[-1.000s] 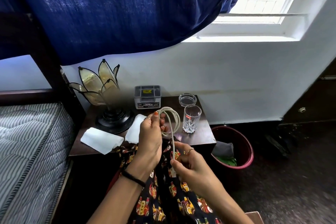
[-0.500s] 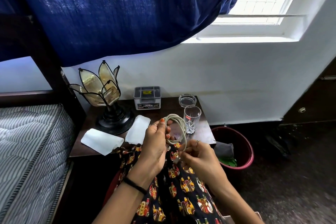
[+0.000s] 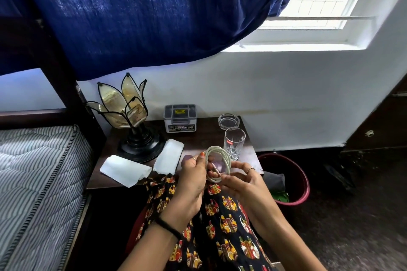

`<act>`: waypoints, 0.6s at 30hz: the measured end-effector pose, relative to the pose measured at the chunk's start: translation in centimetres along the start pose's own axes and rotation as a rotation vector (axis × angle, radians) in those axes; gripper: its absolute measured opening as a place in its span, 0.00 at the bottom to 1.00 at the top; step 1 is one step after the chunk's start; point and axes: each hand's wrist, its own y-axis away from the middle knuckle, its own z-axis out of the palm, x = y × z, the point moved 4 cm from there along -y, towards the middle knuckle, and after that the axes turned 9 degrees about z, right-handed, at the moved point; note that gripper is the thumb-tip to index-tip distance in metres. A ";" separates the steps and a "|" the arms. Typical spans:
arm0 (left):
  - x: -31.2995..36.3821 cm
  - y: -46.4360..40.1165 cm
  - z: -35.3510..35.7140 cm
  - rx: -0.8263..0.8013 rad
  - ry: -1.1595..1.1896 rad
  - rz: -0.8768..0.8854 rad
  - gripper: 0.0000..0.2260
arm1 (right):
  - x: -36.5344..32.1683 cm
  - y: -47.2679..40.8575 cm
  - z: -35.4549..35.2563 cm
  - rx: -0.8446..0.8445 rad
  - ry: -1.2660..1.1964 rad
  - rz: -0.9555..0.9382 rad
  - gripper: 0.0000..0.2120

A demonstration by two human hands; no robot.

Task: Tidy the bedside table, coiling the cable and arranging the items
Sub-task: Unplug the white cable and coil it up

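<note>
Cable (image 3: 220, 161): wound into a small white coil, held up over the near right part of the table (image 3: 204, 141), just in front of the glass (image 3: 234, 143). Left hand (image 3: 193, 179) closed on the coil's left side, fingers pinching the loops. Right hand (image 3: 240, 179) closed on the coil's lower right — fingertips at the plug end, which lies across the loop. On the table: lamp (image 3: 130, 121) at far left, box (image 3: 180, 118) at far centre, ashtray (image 3: 229, 120) far right behind the glass, two white cloths — one (image 3: 125, 170) at the near left edge, one (image 3: 169, 156) beside the lamp base. Bin (image 3: 293, 174) on the floor to the right.
</note>
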 end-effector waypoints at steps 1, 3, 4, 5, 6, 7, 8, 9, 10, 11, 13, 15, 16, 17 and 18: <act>-0.1 0.1 -0.1 0.001 -0.035 -0.004 0.15 | 0.0 0.0 0.0 0.012 -0.008 -0.016 0.14; -0.2 0.3 -0.1 -0.003 -0.090 -0.012 0.16 | -0.1 0.0 0.0 0.041 -0.032 -0.056 0.14; -0.3 0.4 0.0 -0.005 -0.105 -0.018 0.16 | -0.1 0.0 0.0 0.042 -0.060 -0.074 0.13; -0.3 0.4 0.0 -0.005 -0.112 -0.026 0.16 | -0.1 0.2 0.1 0.034 -0.092 -0.088 0.13; -0.3 0.5 0.1 -0.007 -0.114 -0.032 0.17 | -0.2 0.3 0.3 0.020 -0.122 -0.098 0.13; -0.2 0.5 0.2 -0.009 -0.110 -0.036 0.17 | -0.3 0.4 0.4 0.008 -0.143 -0.103 0.13; -0.2 0.5 0.3 -0.009 -0.102 -0.042 0.17 | -0.3 0.5 0.5 -0.002 -0.160 -0.100 0.13; -0.2 0.5 0.4 -0.012 -0.088 -0.046 0.17 | -0.3 0.4 0.5 -0.012 -0.176 -0.089 0.13; -0.2 0.5 0.4 -0.022 -0.075 -0.047 0.17 | -0.3 0.3 0.5 -0.022 -0.185 -0.072 0.13; -0.1 0.5 0.4 -0.045 -0.062 -0.047 0.16 | -0.2 0.1 0.4 -0.028 -0.174 -0.052 0.13; 0.1 0.6 0.4 -0.134 -0.047 -0.045 0.14 | -0.1 -0.3 0.0 -0.032 -0.114 -0.015 0.11; 0.1 0.9 0.7 -0.239 -0.048 -0.043 0.14 | 0.0 -0.6 -0.3 -0.047 -0.082 0.015 0.07; 0.1 0.9 0.8 -0.269 -0.053 -0.043 0.14 | -0.1 -0.7 -0.4 -0.059 -0.083 0.024 0.05; 0.0 1.0 0.9 -0.283 -0.056 -0.043 0.14 | -0.1 -0.9 -0.4 -0.075 -0.087 0.030 0.04; 0.0 0.9 0.9 -0.284 -0.051 -0.041 0.14 | -0.1 -1.1 -0.3 -0.093 -0.092 0.033 0.03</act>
